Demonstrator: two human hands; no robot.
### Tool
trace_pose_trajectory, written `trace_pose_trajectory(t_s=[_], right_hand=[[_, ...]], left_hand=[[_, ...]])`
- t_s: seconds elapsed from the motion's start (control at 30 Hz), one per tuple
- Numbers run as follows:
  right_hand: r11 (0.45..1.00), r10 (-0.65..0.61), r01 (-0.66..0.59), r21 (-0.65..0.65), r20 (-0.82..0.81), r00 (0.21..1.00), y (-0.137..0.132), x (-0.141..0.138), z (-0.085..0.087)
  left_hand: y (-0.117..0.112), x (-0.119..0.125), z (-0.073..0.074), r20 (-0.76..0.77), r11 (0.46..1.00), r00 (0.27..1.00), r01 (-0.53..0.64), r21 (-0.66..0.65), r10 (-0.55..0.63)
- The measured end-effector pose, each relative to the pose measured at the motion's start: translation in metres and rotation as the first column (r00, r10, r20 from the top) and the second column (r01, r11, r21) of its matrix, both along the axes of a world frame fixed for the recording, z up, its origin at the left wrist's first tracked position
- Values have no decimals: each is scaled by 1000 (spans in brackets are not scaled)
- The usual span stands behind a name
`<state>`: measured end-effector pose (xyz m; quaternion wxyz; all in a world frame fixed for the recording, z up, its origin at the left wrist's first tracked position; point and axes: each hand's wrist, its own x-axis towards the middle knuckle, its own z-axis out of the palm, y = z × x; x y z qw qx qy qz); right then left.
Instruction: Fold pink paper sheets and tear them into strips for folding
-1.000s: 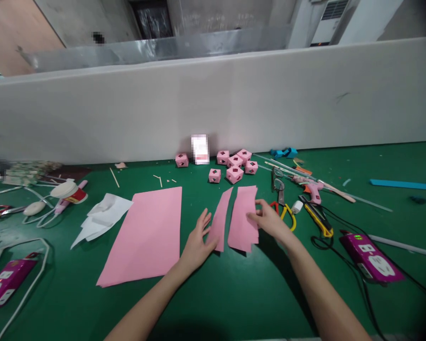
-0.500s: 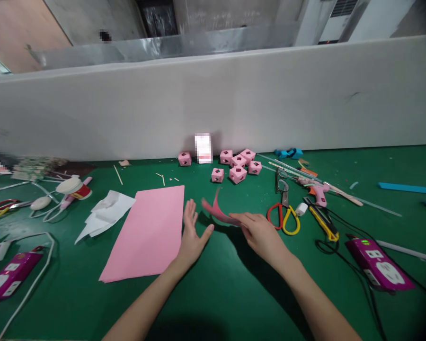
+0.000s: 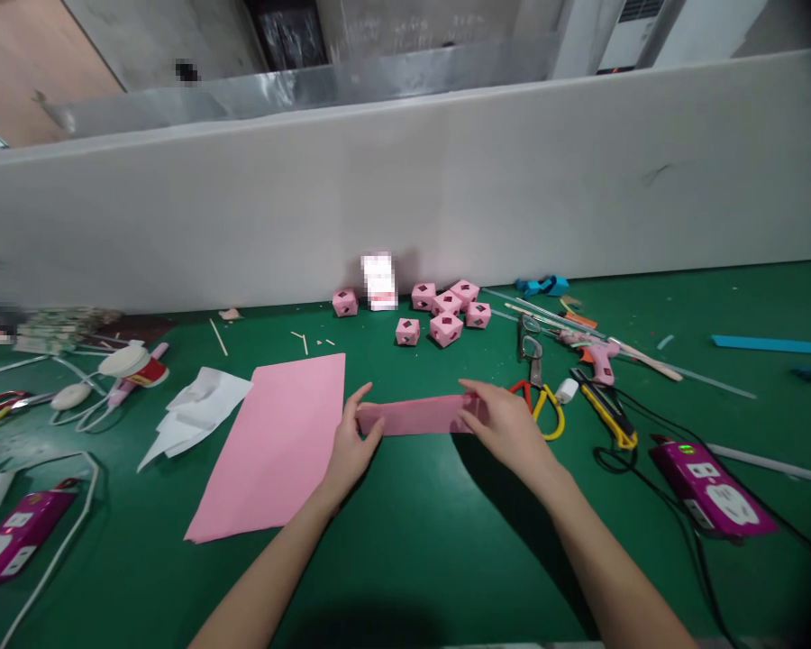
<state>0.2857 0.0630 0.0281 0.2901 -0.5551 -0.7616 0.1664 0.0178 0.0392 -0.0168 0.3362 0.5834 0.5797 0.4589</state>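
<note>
Change: the pink pieces that lay flat a second ago are now gathered into one paper strip [image 3: 415, 416], turned crosswise.
Left hand [image 3: 351, 443]: grip pinching the strip's left end.
Right hand [image 3: 508, 425]: grip pinching its right end.
Place: low at the worktop [image 3: 405, 541], just beside the pink sheet [image 3: 277, 446].

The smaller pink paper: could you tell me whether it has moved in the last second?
Yes. The smaller pink paper lay flat, lengthwise, right of the large pink sheet; now the left hand and right hand hold it crosswise, still right of that sheet.
</note>
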Motion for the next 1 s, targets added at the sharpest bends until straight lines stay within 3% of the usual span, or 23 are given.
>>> trace_pose_trajectory(t_s=[0.07, 0.2, 0.3, 0.4, 0.63, 0.7, 0.87, 1.0], right_hand=[[995, -54, 30, -90, -279, 959, 8, 1, -6], [976, -184, 47, -213, -688, 702, 19, -6, -15], [968, -228, 35, -247, -818, 529, 17, -15, -15], [969, -224, 13, -246, -859, 460, 9, -23, -14], [976, -199, 14, -218, -864, 463, 2, -34, -21], [981, -165, 0, -195, -833, 529, 0, -35, -19], [980, 50, -156, -126, -602, 797, -4, -29, -9], [924, 173, -314, -220, -491, 854, 3, -12, -12]], left_hand=[[-1, 0, 3, -20, 1000, 1000, -10, 20, 11], [-3, -1, 3, -6, 997, 1000, -15, 72, 16], [-5, 0, 0, 76, 996, 997, 10, 93, -17], [-6, 2, -2, 161, 993, 985, 42, 111, -60], [-5, 7, 1, 186, 992, 982, 17, 127, -41], [-5, 7, 3, 175, 992, 984, 3, 127, -26], [-4, 6, 4, 110, 991, 993, -56, 119, 43], [-2, 1, 2, 105, 989, 991, -97, 110, 85]])
